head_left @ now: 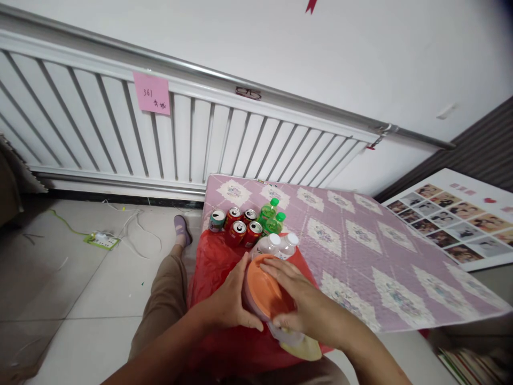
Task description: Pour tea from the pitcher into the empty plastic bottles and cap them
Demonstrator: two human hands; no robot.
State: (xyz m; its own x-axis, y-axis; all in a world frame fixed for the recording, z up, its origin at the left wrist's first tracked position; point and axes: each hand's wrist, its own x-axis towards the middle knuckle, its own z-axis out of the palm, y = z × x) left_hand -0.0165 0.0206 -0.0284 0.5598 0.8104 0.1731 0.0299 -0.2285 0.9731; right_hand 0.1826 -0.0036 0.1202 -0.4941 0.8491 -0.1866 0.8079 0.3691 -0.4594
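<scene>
A round container with an orange lid (262, 286) is held tilted between my two hands, over a red plastic bag. My left hand (228, 299) cups its left side, the thumb reaching along the lower edge. My right hand (306, 302) grips the right side with its fingers across the lid. Below the container are a clear plastic piece and a pale yellow flat piece (302, 348), partly hidden. Just beyond, two clear bottles with white caps (287, 245) stand close to the container. Two green bottles (268, 211) and several opened drink cans (236, 232) are grouped behind them.
The red bag (216, 254) lies on a table with a purple flowered cover (320, 235). A white radiator (224, 139) runs along the wall. A photo board (460, 214) leans at right. A power strip with cables (102, 240) lies on the floor at left.
</scene>
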